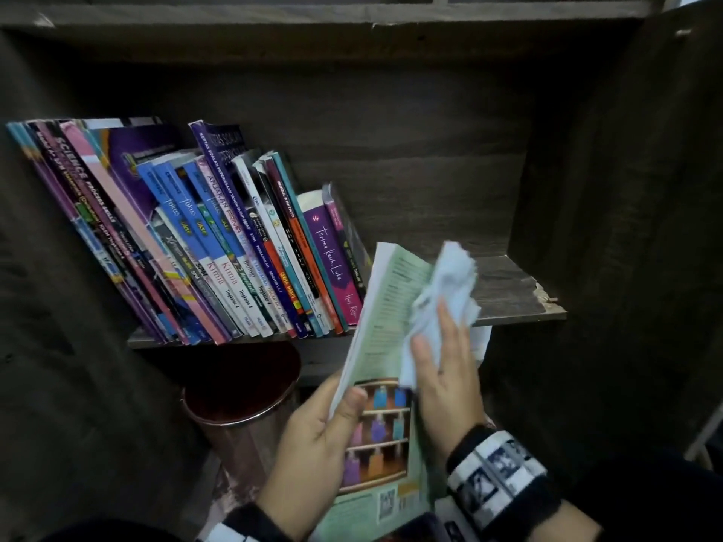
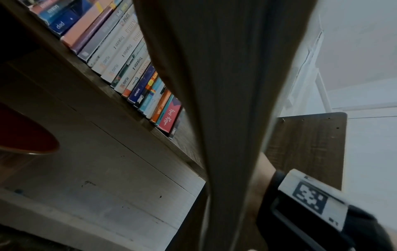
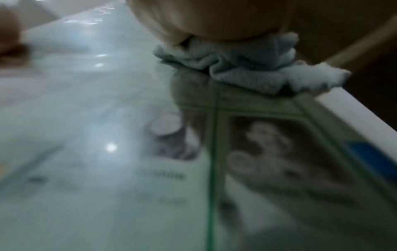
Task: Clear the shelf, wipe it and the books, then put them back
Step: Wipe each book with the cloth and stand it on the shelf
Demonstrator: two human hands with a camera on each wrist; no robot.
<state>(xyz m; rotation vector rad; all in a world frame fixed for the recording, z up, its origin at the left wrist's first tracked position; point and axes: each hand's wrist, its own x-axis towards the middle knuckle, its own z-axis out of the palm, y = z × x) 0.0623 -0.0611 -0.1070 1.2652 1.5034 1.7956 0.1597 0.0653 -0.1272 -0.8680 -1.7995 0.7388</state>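
Head view: a dark wood-grain shelf [image 1: 504,291] sits in a dim alcove, its right front corner chipped, bare board at the right. A row of books [image 1: 219,244] leans left along it. Below stands a reddish round bin [image 1: 238,400]. In front, the left hand [image 1: 313,440] grips a green book [image 1: 385,346], thumb on the cover. The right hand [image 1: 446,369] presses a pale blue cloth [image 1: 446,283] on the cover, fingers straight.

Below the book row, at lower centre-left of the head view, a dark red round bin [image 1: 238,400] with a shiny rim, and at the far lower right edge a pale slanted bar [image 1: 704,436], blurred.
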